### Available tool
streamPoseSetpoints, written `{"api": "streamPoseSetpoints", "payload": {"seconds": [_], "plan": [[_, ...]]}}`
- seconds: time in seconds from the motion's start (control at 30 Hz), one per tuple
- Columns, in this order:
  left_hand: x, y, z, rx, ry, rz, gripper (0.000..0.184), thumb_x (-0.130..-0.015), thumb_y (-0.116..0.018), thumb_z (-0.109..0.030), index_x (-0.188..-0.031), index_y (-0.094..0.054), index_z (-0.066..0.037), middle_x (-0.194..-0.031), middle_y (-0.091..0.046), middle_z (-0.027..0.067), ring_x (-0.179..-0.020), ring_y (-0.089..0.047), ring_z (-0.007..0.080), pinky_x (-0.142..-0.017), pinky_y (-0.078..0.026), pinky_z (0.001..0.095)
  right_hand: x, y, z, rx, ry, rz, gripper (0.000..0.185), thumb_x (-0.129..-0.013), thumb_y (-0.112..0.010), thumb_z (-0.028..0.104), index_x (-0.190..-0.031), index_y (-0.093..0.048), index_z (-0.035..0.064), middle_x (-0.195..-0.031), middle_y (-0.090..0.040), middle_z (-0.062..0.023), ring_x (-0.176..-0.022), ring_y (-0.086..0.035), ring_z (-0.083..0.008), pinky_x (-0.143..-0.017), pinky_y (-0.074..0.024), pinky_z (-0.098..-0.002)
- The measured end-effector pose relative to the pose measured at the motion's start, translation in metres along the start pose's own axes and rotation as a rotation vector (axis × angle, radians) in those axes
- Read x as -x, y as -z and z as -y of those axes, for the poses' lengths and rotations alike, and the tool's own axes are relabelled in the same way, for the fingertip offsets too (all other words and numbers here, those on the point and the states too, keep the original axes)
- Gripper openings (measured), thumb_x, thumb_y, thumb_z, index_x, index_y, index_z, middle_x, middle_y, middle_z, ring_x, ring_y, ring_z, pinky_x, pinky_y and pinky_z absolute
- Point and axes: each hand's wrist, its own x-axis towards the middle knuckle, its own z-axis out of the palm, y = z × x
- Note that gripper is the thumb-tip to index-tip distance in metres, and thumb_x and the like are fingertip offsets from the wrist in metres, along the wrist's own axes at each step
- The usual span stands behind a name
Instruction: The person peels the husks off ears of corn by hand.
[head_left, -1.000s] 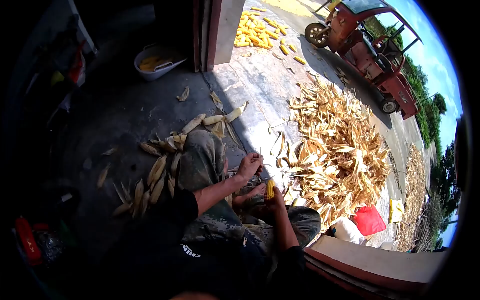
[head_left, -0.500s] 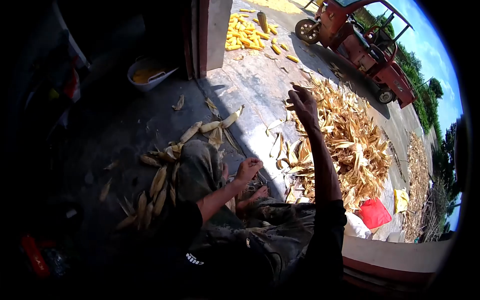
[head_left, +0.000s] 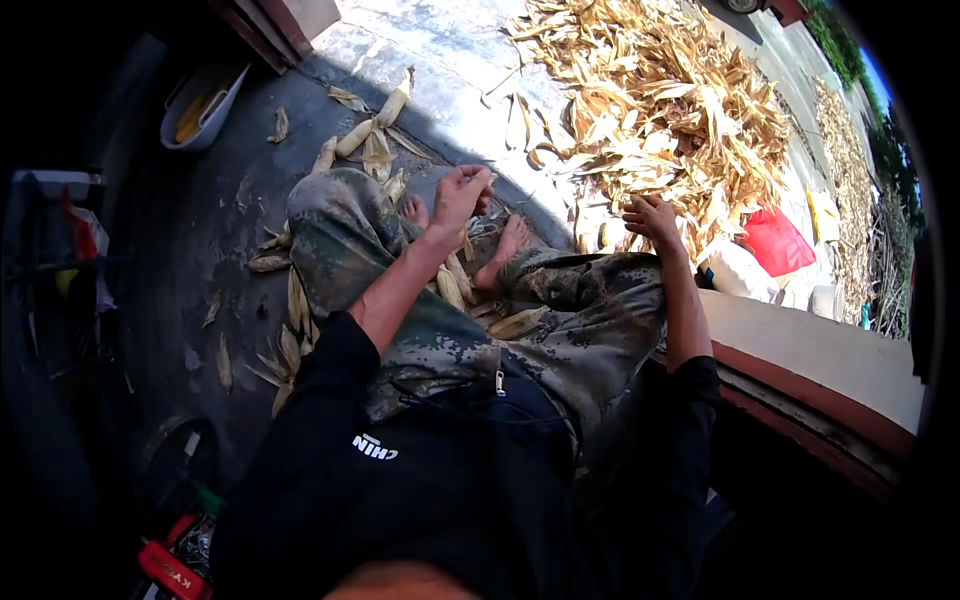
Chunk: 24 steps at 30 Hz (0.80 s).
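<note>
On shaded floor edged by a sunlit strip, person sits w/ knees apart in camo trousers, bare feet out front. L hand is up btwn the knees, fingers curled in together; can't tell if they pinch anything. R hand is out by R knee, fingers loosely bent & apart, near edge of husk pile just behind it in view. Husk-on ears lie btwn the legs, below L hand; one pale ear is closest to the lap. More corn in husk lies just past L knee, plus some along its outer side. White tub w/ yellow cobs stands far L; red bag & white sack sit side by side, past R hand.
</note>
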Motion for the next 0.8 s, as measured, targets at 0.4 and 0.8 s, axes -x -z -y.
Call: {"api": "streamPoseSetpoints", "payload": {"seconds": [0.4,0.8], "plan": [[0.006,0.058,0.047,-0.385,0.182,-0.063,0.022,-0.091,-0.062,-0.015,-0.110,-0.056,-0.006,-0.084,-0.063,0.0044,-0.064,-0.059,0.0086,-0.054,-0.053,0.0221,0.028,0.018,-0.222,-0.234,-0.226,-0.275,0.032,-0.090,-0.056,0.015,-0.114,-0.056,-0.0055,-0.087,-0.066,-0.0147,-0.064,-0.066,-0.0199,-0.057,-0.0573,-0.0299],[0.036,0.122,0.062,-0.774,0.294,-0.125,0.023,-0.090,-0.062,-0.017,-0.109,-0.058,-0.004,-0.082,-0.063,0.0044,-0.063,-0.059,0.0108,-0.053,-0.051,0.0241,0.129,-0.137,-0.401,0.393,-0.202,-0.026,0.050,-0.083,-0.064,0.034,-0.121,-0.058,0.0009,-0.107,-0.068,-0.0210,-0.100,-0.065,-0.0316,-0.086,-0.0518,-0.0385]]}}
